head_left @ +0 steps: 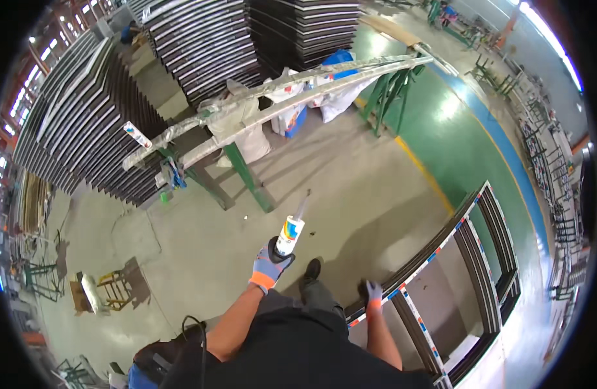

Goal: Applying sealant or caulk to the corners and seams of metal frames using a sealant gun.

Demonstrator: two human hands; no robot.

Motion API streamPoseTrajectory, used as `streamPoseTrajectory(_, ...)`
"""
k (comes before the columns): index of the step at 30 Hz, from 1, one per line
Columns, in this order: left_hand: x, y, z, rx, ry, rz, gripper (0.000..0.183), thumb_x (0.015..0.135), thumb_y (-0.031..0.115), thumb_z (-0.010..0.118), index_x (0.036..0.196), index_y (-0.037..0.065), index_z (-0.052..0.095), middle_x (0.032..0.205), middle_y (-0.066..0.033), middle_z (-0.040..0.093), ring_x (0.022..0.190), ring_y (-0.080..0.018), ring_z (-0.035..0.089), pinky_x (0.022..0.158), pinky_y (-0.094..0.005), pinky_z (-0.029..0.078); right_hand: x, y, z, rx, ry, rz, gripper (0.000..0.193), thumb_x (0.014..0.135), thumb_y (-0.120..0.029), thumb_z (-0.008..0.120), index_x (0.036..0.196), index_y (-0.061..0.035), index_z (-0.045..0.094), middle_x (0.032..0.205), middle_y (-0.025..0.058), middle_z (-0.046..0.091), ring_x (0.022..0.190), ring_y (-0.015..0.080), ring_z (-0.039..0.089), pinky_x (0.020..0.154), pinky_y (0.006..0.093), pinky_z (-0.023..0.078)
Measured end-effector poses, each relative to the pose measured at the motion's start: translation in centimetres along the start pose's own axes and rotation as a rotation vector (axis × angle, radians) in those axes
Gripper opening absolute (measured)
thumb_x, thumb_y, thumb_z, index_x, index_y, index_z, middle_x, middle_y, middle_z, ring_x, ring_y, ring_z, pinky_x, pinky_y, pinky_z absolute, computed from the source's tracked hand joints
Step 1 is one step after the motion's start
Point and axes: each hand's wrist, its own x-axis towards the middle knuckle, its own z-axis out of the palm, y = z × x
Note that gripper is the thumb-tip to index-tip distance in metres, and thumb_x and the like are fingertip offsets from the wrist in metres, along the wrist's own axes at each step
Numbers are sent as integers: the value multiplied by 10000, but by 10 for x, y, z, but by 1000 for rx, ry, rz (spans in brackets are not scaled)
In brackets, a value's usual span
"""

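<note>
My left hand [270, 262], in a grey glove with dark fingers and an orange cuff, is closed around a white sealant cartridge [290, 235] with a colourful label. The cartridge's slim nozzle [301, 209] points up and away from me. My right hand [371, 292], gloved the same way, hangs low beside the near edge of a stack of dark window frames [434, 256]. Its fingers are too small and dark to make out, and whether it touches the frames is unclear. Another sealant cartridge [137, 135] lies at the left end of the long rack ahead.
The rack has pale rails [298, 97] on green trestle legs [250, 178]. Behind it stand white sacks [287, 120] and tall stacks of dark frames [201, 48]. A small wooden stool [113, 290] lies at left. A yellow line [421, 168] crosses the floor.
</note>
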Motion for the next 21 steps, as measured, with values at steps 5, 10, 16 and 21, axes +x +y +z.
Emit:
streamPoseTrajectory(5, 91, 29, 2, 152, 74, -81, 647, 684, 228, 846, 1239, 50, 563, 1091, -144, 677, 1022, -269, 660, 877, -371, 519, 122, -275, 187, -214, -434, -499, 294, 904, -128, 650, 1124, 68, 654, 1001, 124, 709, 909, 168, 672, 834, 276, 521)
streamPoseTrajectory(10, 169, 30, -35, 256, 89, -1, 639, 709, 328, 813, 1225, 57, 552, 1133, -189, 626, 1076, -377, 597, 921, -434, 485, 155, -366, 340, -352, -657, -506, 134, 849, -51, 641, 935, 45, 678, 858, 68, 709, 794, 100, 621, 752, 251, 503)
streamPoseTrajectory(16, 260, 11, -102, 261, -63, -114, 644, 731, 369, 757, 1260, 90, 517, 1161, -179, 594, 1040, -384, 593, 926, -425, 478, 188, -374, 454, -284, -500, -419, 154, 883, -84, 597, 778, 28, 595, 742, 9, 595, 730, 90, 507, 677, 276, 417)
streamPoseTrajectory(21, 350, -2, -151, -47, -225, -116, 570, 714, 287, 761, 1210, 85, 566, 1153, -182, 603, 1093, -373, 578, 942, -421, 467, 238, -412, 515, -327, -606, -595, 213, 913, -116, 522, 931, 63, 635, 824, 107, 641, 801, 183, 582, 728, 323, 454)
